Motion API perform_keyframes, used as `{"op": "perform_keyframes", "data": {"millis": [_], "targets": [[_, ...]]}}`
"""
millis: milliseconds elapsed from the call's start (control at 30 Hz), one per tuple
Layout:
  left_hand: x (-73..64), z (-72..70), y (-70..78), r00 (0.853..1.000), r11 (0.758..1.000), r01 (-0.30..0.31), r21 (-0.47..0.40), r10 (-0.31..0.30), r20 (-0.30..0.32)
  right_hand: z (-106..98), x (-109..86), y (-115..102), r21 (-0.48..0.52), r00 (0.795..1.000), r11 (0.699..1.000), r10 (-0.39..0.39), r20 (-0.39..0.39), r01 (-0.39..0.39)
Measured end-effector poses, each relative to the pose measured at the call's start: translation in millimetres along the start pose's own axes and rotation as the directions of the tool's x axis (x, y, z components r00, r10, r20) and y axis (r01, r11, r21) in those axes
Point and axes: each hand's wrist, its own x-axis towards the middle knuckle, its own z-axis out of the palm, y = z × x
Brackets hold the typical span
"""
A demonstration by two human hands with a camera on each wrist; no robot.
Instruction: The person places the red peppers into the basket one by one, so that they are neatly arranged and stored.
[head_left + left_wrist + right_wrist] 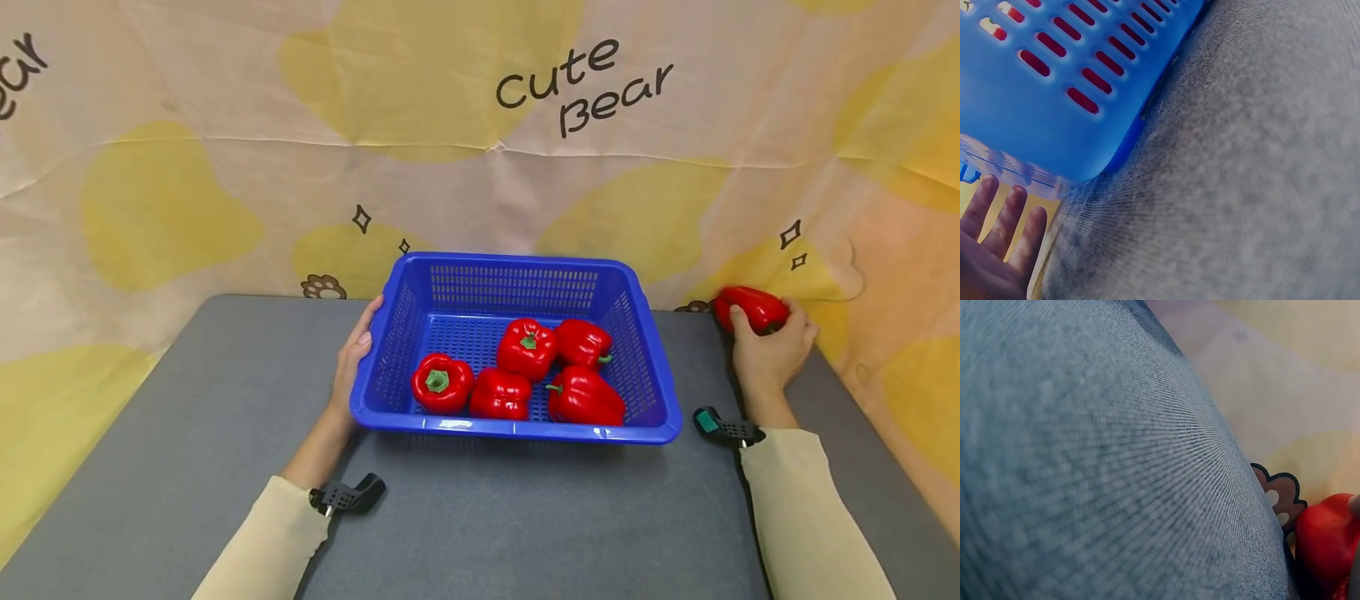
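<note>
A blue plastic basket (pixel 517 428) with slotted walls stands mid-table, holding several red bell peppers (pixel 528 349). Against its left side lies my left hand (pixel 351 360), the fingers reaching along the outer wall up to the rim. In the left wrist view, three straight fingers (pixel 1002 228) show beside the basket's corner (pixel 1088 159). Over at the table's far right edge, my right hand (pixel 776 354) grips another red bell pepper (pixel 752 308) between thumb and fingers. Only part of that pepper (pixel 1325 540) shows in the right wrist view, with a fingertip on it.
The grey cloth-covered table (pixel 480 517) extends around the basket. Directly behind its far edge hangs a yellow and cream printed curtain (pixel 450 100) with lettering. Black bands (pixel 348 493) sit on both wrists, at the cuffs of beige sleeves.
</note>
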Motion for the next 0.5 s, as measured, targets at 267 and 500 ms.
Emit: {"op": "perform_keyframes", "data": {"millis": [267,500], "targets": [[0.6,-0.4,-0.8,1.0,1.0,-0.001,-0.004,0.001,0.006,-0.5,-1.2,-1.5,0.022,1.0,1.0,0.02,0.006,-0.02],[0.2,-0.5,0.5,1.0,1.0,0.001,-0.001,-0.001,0.007,0.6,-0.5,-1.2,0.017,1.0,1.0,-0.004,-0.002,0.004]]}}
